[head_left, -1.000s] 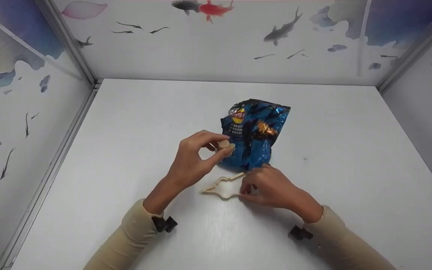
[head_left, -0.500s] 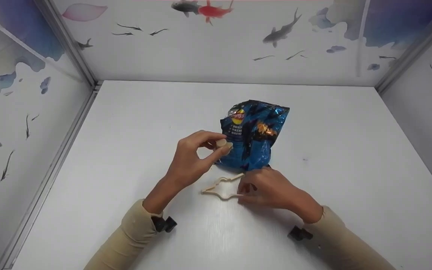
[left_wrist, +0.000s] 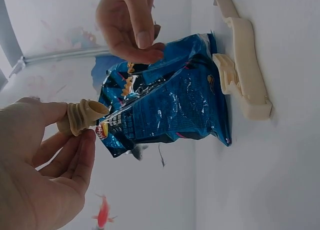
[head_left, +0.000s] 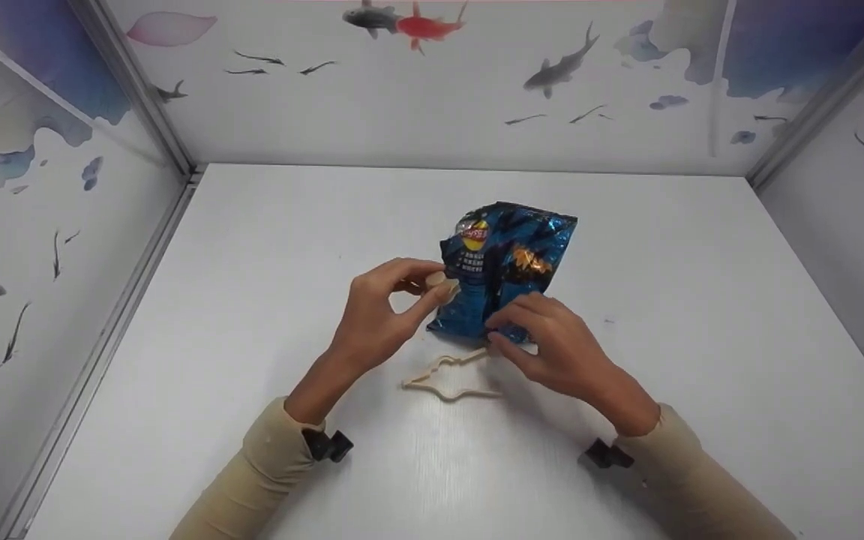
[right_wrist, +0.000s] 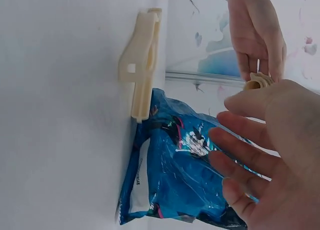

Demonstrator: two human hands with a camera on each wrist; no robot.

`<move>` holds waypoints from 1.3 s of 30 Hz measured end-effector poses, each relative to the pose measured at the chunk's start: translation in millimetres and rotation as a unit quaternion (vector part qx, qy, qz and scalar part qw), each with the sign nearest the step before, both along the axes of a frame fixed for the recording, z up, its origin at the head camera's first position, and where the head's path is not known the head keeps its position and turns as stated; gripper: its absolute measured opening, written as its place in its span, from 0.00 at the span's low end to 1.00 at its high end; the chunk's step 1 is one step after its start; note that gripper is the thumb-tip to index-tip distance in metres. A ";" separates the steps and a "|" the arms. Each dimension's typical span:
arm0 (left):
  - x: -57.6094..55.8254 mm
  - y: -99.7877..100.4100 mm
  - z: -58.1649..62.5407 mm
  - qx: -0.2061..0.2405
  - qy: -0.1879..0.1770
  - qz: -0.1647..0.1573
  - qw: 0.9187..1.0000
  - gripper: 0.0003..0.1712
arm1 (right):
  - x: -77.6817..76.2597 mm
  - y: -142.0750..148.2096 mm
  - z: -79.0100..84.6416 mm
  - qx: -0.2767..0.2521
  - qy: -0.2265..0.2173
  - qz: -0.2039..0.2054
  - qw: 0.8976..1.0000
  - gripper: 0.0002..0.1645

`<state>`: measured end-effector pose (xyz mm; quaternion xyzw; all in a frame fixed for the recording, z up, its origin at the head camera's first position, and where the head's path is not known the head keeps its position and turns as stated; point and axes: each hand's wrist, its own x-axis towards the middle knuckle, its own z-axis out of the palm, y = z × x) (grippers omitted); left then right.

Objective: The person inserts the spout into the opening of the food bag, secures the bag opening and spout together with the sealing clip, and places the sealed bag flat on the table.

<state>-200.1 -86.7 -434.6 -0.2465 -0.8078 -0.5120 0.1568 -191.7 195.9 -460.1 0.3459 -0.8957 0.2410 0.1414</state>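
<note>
Thumb and fingers of my left hand [head_left: 381,307] pinch a small cream threaded spout [left_wrist: 80,117], held up in front of the crisp bag [head_left: 477,304]. The bag is blue, shiny and crumpled, with a yellow-and-red logo. My right hand [head_left: 552,341] is above the table at the bag's lower right corner. Its fingers are loosely bent and hold nothing, as the right wrist view shows. Just below it, a cream bag clip [left_wrist: 247,65] lies on the table with its two arms spread apart. In the head view, the hand overlaps part of the bag.
The white table [head_left: 252,247] has panels with painted fish on its left, back and right sides. Grey metal posts [head_left: 139,82] stand at the back corners. A small faint mark shows on the table right of the bag.
My right hand has let go of the bag clip and moved up towards the bag. The clip stays on the table. My left hand, still with the spout, has shifted slightly left.
</note>
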 end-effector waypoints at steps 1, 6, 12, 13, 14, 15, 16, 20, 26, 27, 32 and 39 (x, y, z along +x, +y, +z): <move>-0.1 -0.6 0.0 0.000 0.000 0.002 1.000 0.19 | -1.2 0.6 1.0 -0.009 0.009 -0.003 1.000 0.11; -3.5 -1.4 0.0 0.004 0.003 0.011 1.000 0.19 | -9.5 4.7 8.7 -0.048 0.042 -0.023 0.998 0.10; -8.3 -0.1 1.2 0.004 0.004 0.014 1.000 0.19 | -19.8 9.1 17.3 -0.087 0.060 -0.048 0.993 0.10; -9.0 0.0 1.2 0.004 0.004 0.016 1.000 0.19 | -21.2 9.5 18.9 -0.092 0.062 -0.052 0.993 0.11; -9.7 -0.2 1.0 0.003 0.003 0.018 1.000 0.19 | -22.8 9.8 20.1 -0.097 0.066 -0.054 0.992 0.11; -10.4 -0.5 0.7 0.004 0.003 0.020 1.000 0.19 | -24.2 9.8 21.8 -0.102 0.070 -0.056 0.991 0.11; -10.9 -1.1 0.5 0.004 0.003 0.022 1.000 0.19 | -25.8 9.8 23.2 -0.108 0.076 -0.058 0.990 0.11; -13.9 -3.9 0.2 0.008 0.001 0.030 1.000 0.17 | -33.1 8.3 28.4 -0.136 0.094 -0.053 0.985 0.11; -18.2 -6.8 2.2 0.014 0.001 0.032 0.999 0.17 | -43.5 5.6 34.6 -0.185 0.118 -0.057 0.974 0.12; -19.0 -7.1 2.5 0.015 0.000 0.032 0.999 0.17 | -45.0 5.4 35.7 -0.190 0.123 -0.060 0.972 0.12; -23.1 -7.9 2.1 0.024 -0.004 0.039 0.999 0.17 | -53.6 6.0 39.8 -0.207 0.138 -0.066 0.966 0.13; -30.4 -4.7 3.0 0.035 0.000 0.035 0.999 0.17 | -59.7 9.9 42.9 -0.211 0.153 -0.089 0.961 0.14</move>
